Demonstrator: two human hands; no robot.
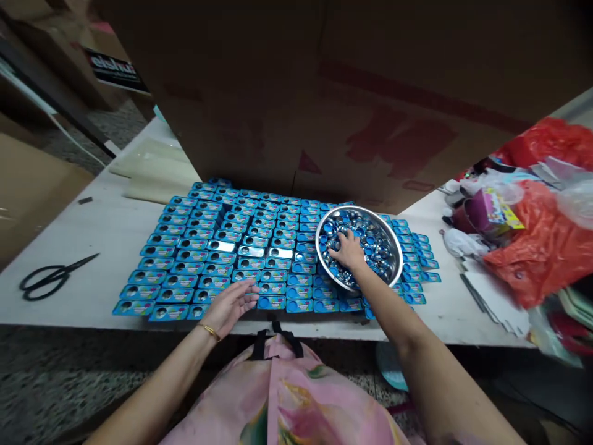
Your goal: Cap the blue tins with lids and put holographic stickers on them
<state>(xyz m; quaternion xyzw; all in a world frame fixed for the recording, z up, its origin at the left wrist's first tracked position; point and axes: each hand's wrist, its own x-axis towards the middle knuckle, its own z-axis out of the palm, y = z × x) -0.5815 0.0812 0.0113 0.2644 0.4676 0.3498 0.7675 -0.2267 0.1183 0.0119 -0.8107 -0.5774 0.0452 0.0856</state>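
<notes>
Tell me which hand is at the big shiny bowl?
The right hand: its fingers are at the small round pieces inside the metal bowl. The left hand is outside, by the blue cards.

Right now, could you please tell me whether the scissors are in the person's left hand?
No, the scissors lie on the table, well to the left of the left hand.

Speckled floor (37,364) at eight o'clock (rather dim); white tabletop (115,228) at nine; brown cardboard box (269,74) at twelve.
</notes>
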